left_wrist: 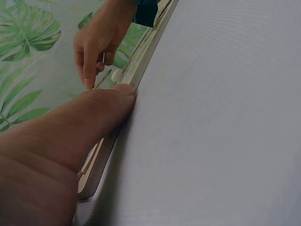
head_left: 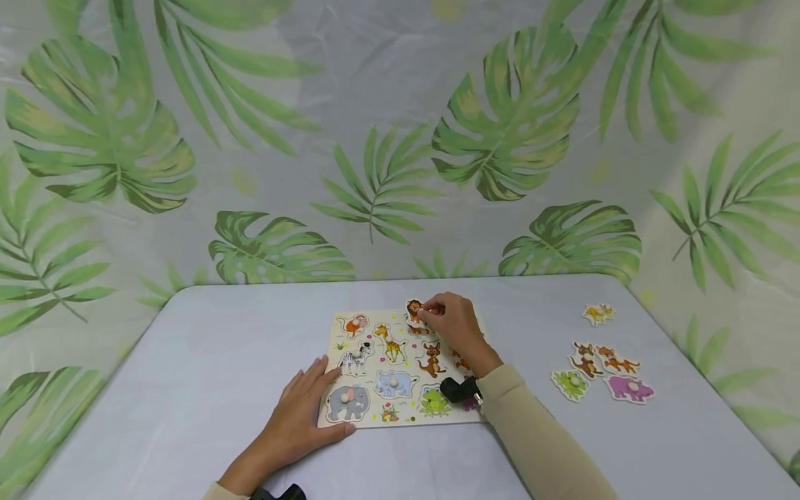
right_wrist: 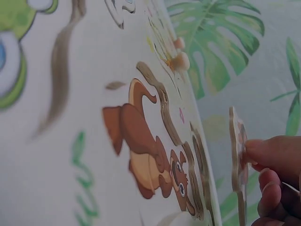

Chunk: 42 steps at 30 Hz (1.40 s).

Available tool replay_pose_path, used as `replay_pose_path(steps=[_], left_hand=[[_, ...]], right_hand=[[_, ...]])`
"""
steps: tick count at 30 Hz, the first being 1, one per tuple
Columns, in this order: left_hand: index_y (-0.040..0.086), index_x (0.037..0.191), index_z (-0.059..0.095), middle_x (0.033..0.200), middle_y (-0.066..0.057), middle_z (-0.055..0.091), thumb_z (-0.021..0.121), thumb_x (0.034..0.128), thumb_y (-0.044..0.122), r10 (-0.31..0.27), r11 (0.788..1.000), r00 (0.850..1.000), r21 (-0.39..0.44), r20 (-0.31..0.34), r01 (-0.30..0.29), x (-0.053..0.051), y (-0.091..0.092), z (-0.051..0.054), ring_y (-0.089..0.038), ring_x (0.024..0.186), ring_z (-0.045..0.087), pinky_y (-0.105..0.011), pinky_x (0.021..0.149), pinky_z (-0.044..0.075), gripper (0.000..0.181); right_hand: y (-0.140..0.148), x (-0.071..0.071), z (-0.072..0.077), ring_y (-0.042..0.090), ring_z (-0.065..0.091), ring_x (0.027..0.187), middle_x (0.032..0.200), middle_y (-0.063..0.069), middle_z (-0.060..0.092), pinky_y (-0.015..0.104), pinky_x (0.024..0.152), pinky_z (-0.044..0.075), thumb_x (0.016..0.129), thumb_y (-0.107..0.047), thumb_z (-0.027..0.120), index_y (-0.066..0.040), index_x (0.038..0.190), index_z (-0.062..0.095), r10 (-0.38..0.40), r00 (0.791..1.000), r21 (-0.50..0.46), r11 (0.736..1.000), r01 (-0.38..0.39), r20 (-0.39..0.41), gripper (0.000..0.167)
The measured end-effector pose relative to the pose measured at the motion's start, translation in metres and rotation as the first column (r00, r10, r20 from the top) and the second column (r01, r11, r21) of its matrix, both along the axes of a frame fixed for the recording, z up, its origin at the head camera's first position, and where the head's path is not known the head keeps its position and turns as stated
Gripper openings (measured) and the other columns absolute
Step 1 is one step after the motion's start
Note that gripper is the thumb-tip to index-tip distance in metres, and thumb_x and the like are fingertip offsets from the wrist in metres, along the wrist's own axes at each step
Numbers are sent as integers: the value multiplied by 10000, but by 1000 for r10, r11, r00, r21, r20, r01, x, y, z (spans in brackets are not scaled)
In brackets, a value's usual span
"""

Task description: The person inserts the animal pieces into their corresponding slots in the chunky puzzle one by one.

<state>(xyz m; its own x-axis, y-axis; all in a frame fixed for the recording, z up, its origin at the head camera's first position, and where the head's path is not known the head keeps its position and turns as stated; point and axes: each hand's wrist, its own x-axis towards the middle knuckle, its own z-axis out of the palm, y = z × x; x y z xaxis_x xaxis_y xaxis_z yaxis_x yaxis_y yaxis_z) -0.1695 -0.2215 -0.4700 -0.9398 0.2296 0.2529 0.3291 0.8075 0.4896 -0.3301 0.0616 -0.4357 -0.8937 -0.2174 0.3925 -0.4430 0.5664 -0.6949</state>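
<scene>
A wooden animal peg puzzle board (head_left: pixel 405 410) lies flat on the table. Against its front left corner rests my left hand (head_left: pixel 300 413), fingers extended along the left side; its thumb (left_wrist: pixel 108 103) touches the front edge. My right hand (head_left: pixel 459 326) pinches a lion piece (head_left: pixel 413 309) over the board's back edge. In the right wrist view, that thin piece (right_wrist: pixel 236 160) is tilted up, apart from the board surface. Monkey, giraffe, zebra, hippo (head_left: pixel 394 383) and elephant (head_left: pixel 347 403) pictures fill the left part. The kangaroo picture (right_wrist: pixel 150 146) lies in a recess without a knob.
Loose pieces lie on the table to the right: a yellow animal (head_left: pixel 598 314), a kangaroo (head_left: pixel 585 360), a tiger (head_left: pixel 617 360), a frog (head_left: pixel 570 385) and a purple hippo (head_left: pixel 628 389). A leaf-patterned cloth (head_left: pixel 387 139) hangs behind the table.
</scene>
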Motion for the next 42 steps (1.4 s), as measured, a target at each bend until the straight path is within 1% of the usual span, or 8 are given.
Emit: replay_pose_path(steps=[7, 13, 17, 22, 27, 35, 42], left_hand=[[99, 1428, 459, 1546, -151, 302, 742, 710, 621, 3, 1000, 1000, 24, -18, -3, -1, 1, -1, -322, 1433, 246, -489, 1157, 147, 931], [90, 1420, 467, 1540, -157, 312, 743, 710, 618, 0, 1000, 1000, 19, -30, 1, -1, 1, -3, -318, 1431, 252, -482, 1155, 152, 927], [88, 1420, 465, 1542, -160, 307, 730, 717, 630, -2, 1000, 1000, 14, -26, 2, -1, 0, -2, -324, 1432, 247, -489, 1157, 150, 926], [87, 1421, 464, 1543, -162, 304, 732, 715, 630, -4, 1000, 1000, 16, -19, 5, -1, 1, -1, -326, 1434, 242, -492, 1159, 146, 930], [78, 1419, 465, 1541, -170, 304, 739, 712, 619, -4, 1000, 1000, 13, -15, 5, 0, 1, 0, -331, 1433, 243, -489, 1160, 144, 931], [81, 1417, 468, 1542, -167, 305, 733, 714, 629, -2, 1000, 1000, 9, -10, 2, 0, 0, -1, -331, 1433, 243, -490, 1160, 145, 930], [86, 1419, 465, 1545, -160, 301, 736, 716, 620, -7, 1000, 1000, 8, -10, 7, 0, 1, 2, -320, 1437, 236, -489, 1161, 141, 924]], right_hand=[[0, -2, 3, 147, 563, 679, 805, 21, 633, 307, 587, 495, 861, -171, 738, -99, 873, 733, -7, 1000, 26, 1000, 7, 11, 74], [0, -1, 3, 145, 561, 678, 792, 12, 635, 303, 583, 488, 855, -174, 742, -105, 851, 730, -21, 998, 49, 999, 19, 51, 70], [-1, 0, 4, 147, 554, 663, 775, 7, 628, 307, 574, 481, 844, -179, 754, -109, 835, 726, -33, 998, 60, 998, 29, 62, 76], [0, 0, 3, 146, 550, 663, 766, 8, 630, 302, 582, 482, 835, -169, 761, -100, 824, 721, -44, 997, 65, 997, 40, 58, 81], [0, -1, 1, 145, 550, 667, 761, 1, 629, 300, 594, 483, 837, -159, 751, -108, 814, 716, -33, 998, 56, 998, 30, 54, 67], [0, 0, -3, 145, 541, 662, 761, -5, 616, 300, 587, 473, 840, -162, 745, -114, 813, 709, -23, 999, 85, 996, 20, 39, 66], [1, 0, -3, 143, 541, 667, 767, 0, 617, 299, 590, 477, 842, -154, 749, -104, 819, 713, -11, 999, 85, 996, 8, 32, 65]])
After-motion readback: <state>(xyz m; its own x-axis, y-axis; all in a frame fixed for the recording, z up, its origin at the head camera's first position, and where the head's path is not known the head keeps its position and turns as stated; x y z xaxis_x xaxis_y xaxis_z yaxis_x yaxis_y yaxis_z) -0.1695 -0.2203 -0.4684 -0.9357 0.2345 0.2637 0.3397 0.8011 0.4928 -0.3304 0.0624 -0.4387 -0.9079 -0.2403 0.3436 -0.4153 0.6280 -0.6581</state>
